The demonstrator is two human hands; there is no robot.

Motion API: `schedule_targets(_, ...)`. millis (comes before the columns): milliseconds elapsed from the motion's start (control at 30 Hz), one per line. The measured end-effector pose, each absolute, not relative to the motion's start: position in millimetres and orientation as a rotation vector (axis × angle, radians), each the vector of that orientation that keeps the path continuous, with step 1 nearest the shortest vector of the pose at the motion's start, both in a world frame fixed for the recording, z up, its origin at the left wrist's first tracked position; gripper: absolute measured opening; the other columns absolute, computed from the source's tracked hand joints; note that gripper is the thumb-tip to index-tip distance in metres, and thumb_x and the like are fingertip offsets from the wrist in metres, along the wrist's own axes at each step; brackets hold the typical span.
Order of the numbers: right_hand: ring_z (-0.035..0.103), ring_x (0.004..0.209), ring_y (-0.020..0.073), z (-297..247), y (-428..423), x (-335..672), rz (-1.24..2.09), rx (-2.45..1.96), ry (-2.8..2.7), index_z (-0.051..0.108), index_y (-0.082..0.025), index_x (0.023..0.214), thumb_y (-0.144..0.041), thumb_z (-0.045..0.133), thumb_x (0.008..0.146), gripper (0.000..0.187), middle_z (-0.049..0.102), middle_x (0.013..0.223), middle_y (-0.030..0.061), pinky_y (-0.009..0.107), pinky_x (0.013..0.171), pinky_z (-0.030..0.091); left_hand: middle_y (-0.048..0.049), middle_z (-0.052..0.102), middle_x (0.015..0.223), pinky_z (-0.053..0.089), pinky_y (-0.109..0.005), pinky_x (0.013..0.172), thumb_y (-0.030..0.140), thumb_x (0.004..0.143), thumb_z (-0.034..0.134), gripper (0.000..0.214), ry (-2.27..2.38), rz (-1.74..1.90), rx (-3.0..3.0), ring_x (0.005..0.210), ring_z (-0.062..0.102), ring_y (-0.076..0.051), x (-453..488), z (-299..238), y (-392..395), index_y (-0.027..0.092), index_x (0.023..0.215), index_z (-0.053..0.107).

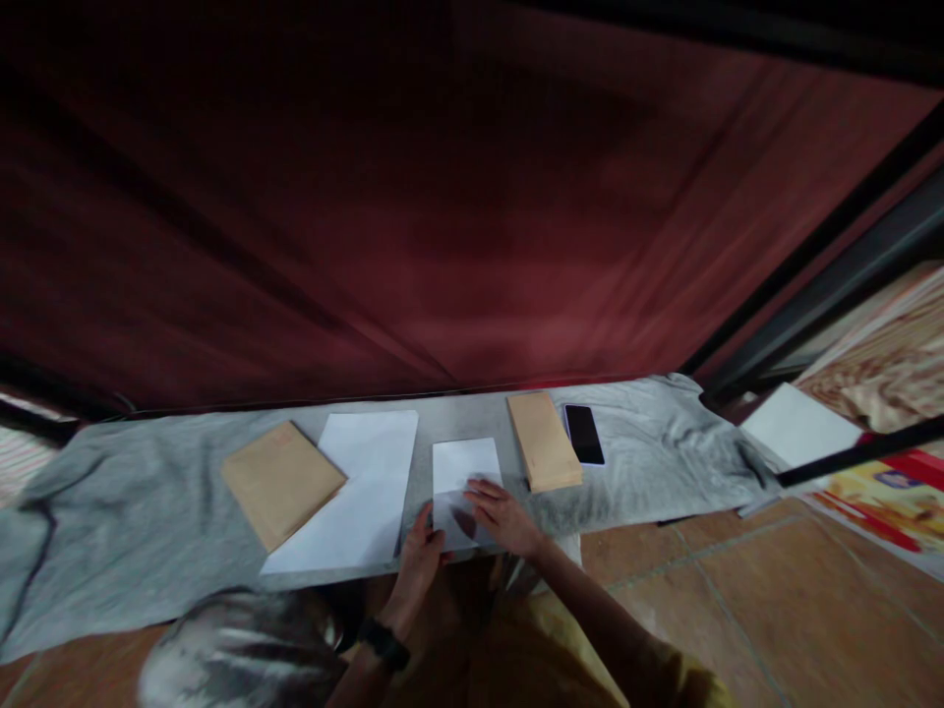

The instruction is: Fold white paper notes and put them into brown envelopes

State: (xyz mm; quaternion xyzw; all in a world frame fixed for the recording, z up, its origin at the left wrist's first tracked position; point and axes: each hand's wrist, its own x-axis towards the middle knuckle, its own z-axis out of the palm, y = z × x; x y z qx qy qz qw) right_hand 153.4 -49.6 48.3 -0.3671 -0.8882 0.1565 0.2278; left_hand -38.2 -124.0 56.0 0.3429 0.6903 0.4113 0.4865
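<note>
A folded white sheet of paper (464, 470) lies on the grey cloth (147, 511) in front of me. My right hand (501, 513) rests flat on its near half with fingers spread. My left hand (420, 556) grips the sheet's near left edge, thumb on top. A black watch sits on my left wrist. To the left lie larger white sheets (365, 492) and a brown envelope (281, 482) partly on top of them. To the right sits a stack of brown envelopes (544, 441).
A black phone (584, 434) lies beside the envelope stack. A dark red curtain (442, 216) hangs behind the surface. White paper (800, 428) rests on a patterned surface at far right, behind a black bar. Tiled floor (737, 590) shows at lower right.
</note>
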Motion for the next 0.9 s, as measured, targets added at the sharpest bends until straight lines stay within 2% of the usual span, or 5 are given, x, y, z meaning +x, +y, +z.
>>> schedule_targets(233,0.043,0.143,0.0203,42.6,-9.9,128.3,0.307,-0.882,-2.658,0.054,-0.026,0.143,-0.034,0.052,0.102,0.041,0.05,0.153,0.0041,0.042,0.119,0.036,0.0004,0.063,0.078,0.053,-0.026,0.048,0.02,0.084,0.048,0.062,1.695,0.91,0.851,0.054,0.06,-0.014,-41.8,52.0,-121.2,0.015,0.145,0.041)
schedule_targets(433,0.04,0.145,0.0195,38.8,25.9,124.0,0.251,-1.038,-2.648,0.052,-0.026,0.145,-0.032,0.05,0.103,0.042,0.046,0.156,0.0039,0.042,0.12,0.034,0.0003,0.067,0.079,0.051,-0.026,0.048,0.022,0.083,0.05,0.064,1.666,0.879,0.865,0.049,0.059,-0.013,-44.4,53.3,-122.3,0.015,0.145,0.039)
schedule_targets(600,0.043,0.143,0.0192,40.5,43.1,121.4,0.228,-1.197,-2.606,0.051,-0.027,0.146,-0.032,0.053,0.102,0.044,0.045,0.156,0.0044,0.042,0.12,0.033,-0.0025,0.068,0.085,0.054,-0.029,0.054,0.024,0.083,0.051,0.065,1.694,0.871,0.895,0.053,0.062,-0.015,-45.2,58.7,-123.5,0.016,0.146,0.04)
schedule_targets(800,0.04,0.145,0.0212,43.8,18.1,131.8,0.291,-1.229,-2.477,0.051,-0.017,0.146,-0.028,0.046,0.103,0.044,0.046,0.155,0.0095,0.043,0.121,0.033,-0.0002,0.065,0.086,0.052,-0.025,0.052,0.024,0.082,0.055,0.067,1.654,0.885,0.734,0.05,0.059,-0.011,-44.8,61.3,-117.7,0.017,0.146,0.038)
schedule_targets(900,0.038,0.146,0.0218,41.5,-20.7,157.0,0.386,-1.107,-2.497,0.048,-0.02,0.148,-0.03,0.044,0.103,0.046,0.045,0.156,0.007,0.044,0.12,0.035,0.002,0.064,0.082,0.051,-0.022,0.051,0.022,0.08,0.057,0.064,1.637,0.957,0.691,0.05,0.058,-0.009,-45.3,60.1,-113.0,0.018,0.142,0.043)
